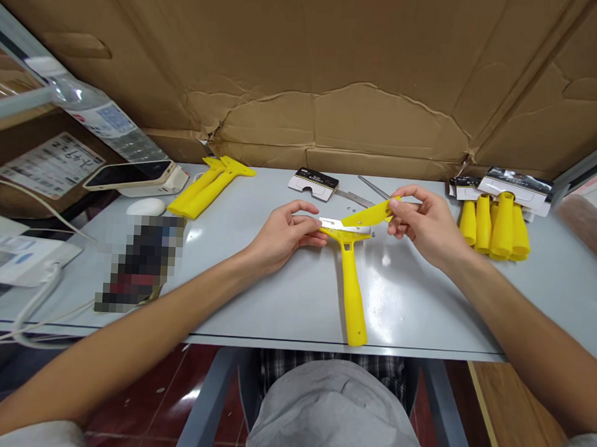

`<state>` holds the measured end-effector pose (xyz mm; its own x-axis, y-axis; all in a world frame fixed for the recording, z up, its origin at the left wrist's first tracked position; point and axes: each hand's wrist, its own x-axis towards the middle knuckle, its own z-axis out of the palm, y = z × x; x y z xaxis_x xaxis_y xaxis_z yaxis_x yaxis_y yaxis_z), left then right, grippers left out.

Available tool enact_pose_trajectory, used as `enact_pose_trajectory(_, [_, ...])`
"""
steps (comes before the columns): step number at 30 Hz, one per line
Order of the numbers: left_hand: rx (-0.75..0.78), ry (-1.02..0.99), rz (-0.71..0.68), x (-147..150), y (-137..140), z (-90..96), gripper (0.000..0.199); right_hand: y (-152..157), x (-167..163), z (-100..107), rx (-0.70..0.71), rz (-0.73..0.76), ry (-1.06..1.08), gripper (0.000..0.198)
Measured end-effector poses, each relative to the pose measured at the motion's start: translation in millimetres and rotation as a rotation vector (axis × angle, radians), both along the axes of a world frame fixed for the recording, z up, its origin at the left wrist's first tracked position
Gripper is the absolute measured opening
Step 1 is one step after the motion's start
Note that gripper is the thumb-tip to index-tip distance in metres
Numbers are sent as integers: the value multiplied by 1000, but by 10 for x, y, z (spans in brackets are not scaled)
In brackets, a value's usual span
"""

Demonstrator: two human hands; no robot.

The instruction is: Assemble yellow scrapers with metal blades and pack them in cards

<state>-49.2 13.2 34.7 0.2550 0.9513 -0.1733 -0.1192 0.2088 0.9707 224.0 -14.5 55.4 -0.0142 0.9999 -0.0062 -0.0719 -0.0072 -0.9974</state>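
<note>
A yellow plastic scraper (354, 290) lies on the table, its handle pointing toward me. Across its wide head rests a flat metal blade (332, 223) with a slot in it. My left hand (292, 233) pinches the left end of the head and blade between thumb and fingers. In my right hand (419, 220), a yellow cover plate (372, 215) is gripped by its right end. The plate slants up to the right, its left end over the blade. Small screws lie by the head; the fingers partly hide the parts they hold.
Behind the hands are a black-and-white packet (313, 183) and a screwdriver-like metal rod (374, 187). Yellow scrapers (210, 185) lie at the left, several more handles (502, 227) at the right. A phone (131, 175), a white mouse (146, 207) and a bottle (104, 116) stand left. Cardboard (337, 65) walls the back.
</note>
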Motion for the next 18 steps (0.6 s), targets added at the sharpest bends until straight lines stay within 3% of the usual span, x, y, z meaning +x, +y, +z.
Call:
enact_pose_trajectory(5, [-4, 8, 5, 6, 4, -18, 34, 11, -88, -78, -149, -40, 168, 70])
enact_pose_trajectory(9, [-2, 8, 5, 19, -8, -2, 34, 3, -100, -68, -130, -85, 289, 61])
enact_pose_trajectory(18, [20, -3, -12, -4, 5, -40, 33, 19, -104, -122, -196, -41, 152, 70])
